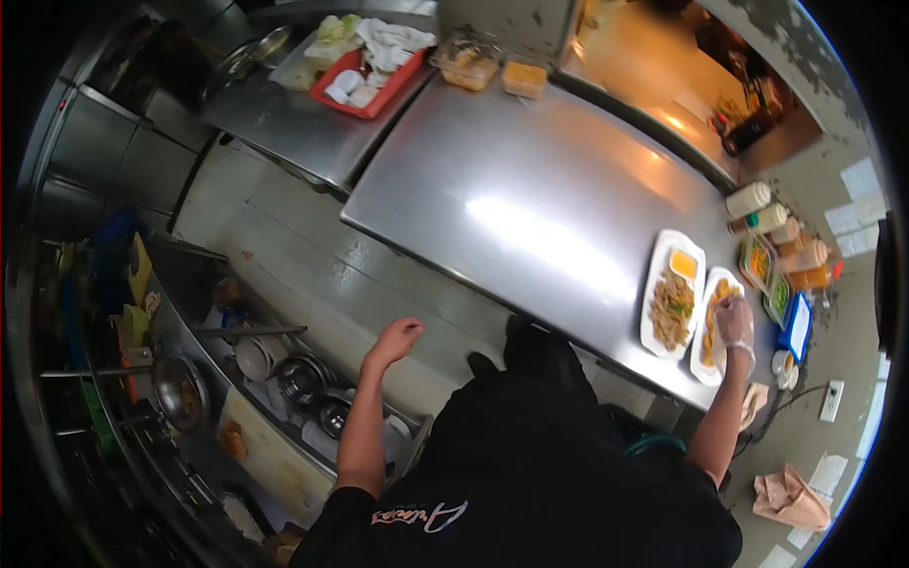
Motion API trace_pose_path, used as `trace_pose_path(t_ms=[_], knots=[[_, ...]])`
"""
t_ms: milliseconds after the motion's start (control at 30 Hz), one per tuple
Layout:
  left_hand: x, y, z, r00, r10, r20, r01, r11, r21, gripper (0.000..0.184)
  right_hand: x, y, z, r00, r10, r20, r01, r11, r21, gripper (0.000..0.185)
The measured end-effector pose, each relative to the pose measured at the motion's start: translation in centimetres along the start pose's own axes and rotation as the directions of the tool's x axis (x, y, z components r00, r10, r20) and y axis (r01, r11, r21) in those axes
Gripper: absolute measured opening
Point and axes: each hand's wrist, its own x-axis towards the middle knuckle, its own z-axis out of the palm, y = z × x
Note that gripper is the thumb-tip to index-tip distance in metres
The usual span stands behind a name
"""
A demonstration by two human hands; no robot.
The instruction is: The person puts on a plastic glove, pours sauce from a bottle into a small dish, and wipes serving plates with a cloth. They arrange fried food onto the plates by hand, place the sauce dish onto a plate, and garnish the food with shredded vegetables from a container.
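Observation:
My right hand (pixel 735 322), in a clear plastic glove, is over the second white plate (pixel 704 364). Its fingers are drawn together at the golden-yellow food (pixel 717 295) there; what they pinch, if anything, is hidden. Just left of it lies another long white plate (pixel 651 324), with shredded brown food topped with green bits (pixel 672 308) and a small cup of orange sauce (pixel 682 264). My left hand (pixel 400 338) is bare and hangs off the table's front edge, above the floor. Its fingers are loosely curled, with nothing visible in them.
Along the right wall, squeeze bottles (pixel 750 199), a tub of orange shreds (pixel 757 260), a tub of chopped greens (pixel 778 295) and a blue-framed box (pixel 797 322) line the steel table (pixel 454 151). A red basket (pixel 365 104) sits far left. Metal bowls (pixel 301 379) fill the sink behind.

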Motion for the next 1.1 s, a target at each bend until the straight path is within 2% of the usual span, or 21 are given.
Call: trace_pose_path(t_ms=[67,100,200,267,300,333,400,467,500,567,600,667,700,733,800,867,900,933,1000,1067,1100], knots=[[2.9,3.8,-1.9,0.988,0.077,0.133,-0.076,0.997,-0.014,0.028,-0.3,-5.5,-0.8,0.997,-0.036,0.067,0.025,0.988,0.151,0.012],[4.2,5.5,-2.9,0.972,0.086,0.22,-0.087,0.996,-0.008,0.031,0.4,-5.8,0.8,0.976,-0.217,-0.003,0.213,0.954,0.212,0.01],[6.8,11.2,-5.6,0.958,-0.062,0.279,0.051,0.998,0.046,0.032,1.8,-14.3,1.8,0.945,-0.327,-0.021,0.322,0.914,0.245,0.01],[8.2,12.1,-6.3,0.981,0.095,0.171,-0.012,0.901,-0.435,0.027,3.7,-20.1,4.9,0.944,-0.26,0.203,0.082,0.782,0.618,0.014],[8.6,12.2,-6.9,0.985,0.15,0.087,-0.061,0.767,-0.638,0.028,3.9,-24.4,6.0,0.933,-0.346,0.099,0.214,0.753,0.623,0.019],[8.7,13.0,-8.1,0.975,0.22,0.016,-0.158,0.748,-0.644,0.03,3.0,-30.3,5.3,0.908,-0.419,-0.014,0.296,0.617,0.729,0.02],[9.8,16.0,-11.7,0.919,0.377,-0.114,-0.363,0.698,-0.617,0.04,0.9,-40.6,3.6,0.777,-0.609,-0.162,0.459,0.372,0.807,0.034],[11.6,17.4,-15.0,0.891,0.441,-0.107,-0.355,0.531,-0.769,0.052,-0.2,-48.8,4.2,0.49,-0.808,-0.328,0.68,0.118,0.724,0.052],[12.5,18.2,-16.5,0.873,0.473,-0.116,-0.332,0.403,-0.853,0.053,-0.4,-53.2,4.8,0.269,-0.865,-0.423,0.789,-0.054,0.612,0.057],[13.9,20.7,-18.5,0.881,0.462,-0.099,-0.186,0.148,-0.971,0.062,-1.7,-59.9,5.0,0.143,-0.886,-0.441,0.864,-0.105,0.492,0.06],[14.4,22.4,-19.2,0.906,0.419,-0.063,-0.08,0.024,-0.996,0.071,-0.6,-61.3,5.3,0.196,-0.862,-0.468,0.882,-0.054,0.468,0.061],[14.0,26.1,-22.6,0.899,0.437,0.006,-0.042,0.101,-0.994,0.077,2.1,-64.6,6.2,0.305,-0.802,-0.513,0.899,0.064,0.433,0.063],[14.5,25.9,-25.1,0.832,0.543,0.11,0.186,-0.087,-0.979,0.066,3.4,-65.2,4.7,0.432,-0.769,-0.471,0.874,0.23,0.428,0.063],[15.6,26.4,-27.2,0.807,0.58,0.114,0.017,0.17,-0.985,0.061,5.3,-65.1,4.5,0.522,-0.724,-0.452,0.826,0.297,0.478,0.063],[19.9,27.7,-31.2,0.749,0.646,0.148,-0.337,0.564,-0.754,0.052,8.3,-63.6,6.5,0.7,-0.613,-0.366,0.691,0.451,0.565,0.06],[27.0,27.6,-33.9,0.859,0.508,0.062,-0.475,0.836,-0.274,0.039,10.1,-62.3,7.7,0.78,-0.563,-0.274,0.61,0.584,0.535,0.055],[31.2,27.8,-35.2,0.685,0.72,-0.113,-0.711,0.694,0.117,0.033,10.4,-62.0,7.5,0.781,-0.579,-0.233,0.611,0.633,0.475,0.052],[35.5,28.1,-36.5,0.415,0.895,-0.164,-0.735,0.436,0.519,0.029,10.7,-62.4,7.1,0.785,-0.589,-0.193,0.609,0.676,0.414,0.049],[43.7,27.7,-39.1,0.579,0.815,0.017,-0.573,0.392,0.72,0.032,11.2,-64.5,6.0,0.794,-0.605,-0.056,0.567,0.705,0.425,0.043],[46.5,28.3,-39.7,0.861,0.455,0.229,-0.433,0.416,0.8,0.03,12.2,-66.7,5.6,0.798,-0.602,-0.005,0.549,0.724,0.417,0.039],[47.4,28.6,-39.9,0.929,0.22,0.299,-0.364,0.385,0.848,0.03,12.6,-68.1,5.8,0.802,-0.597,-0.022,0.552,0.727,0.408,0.037]])
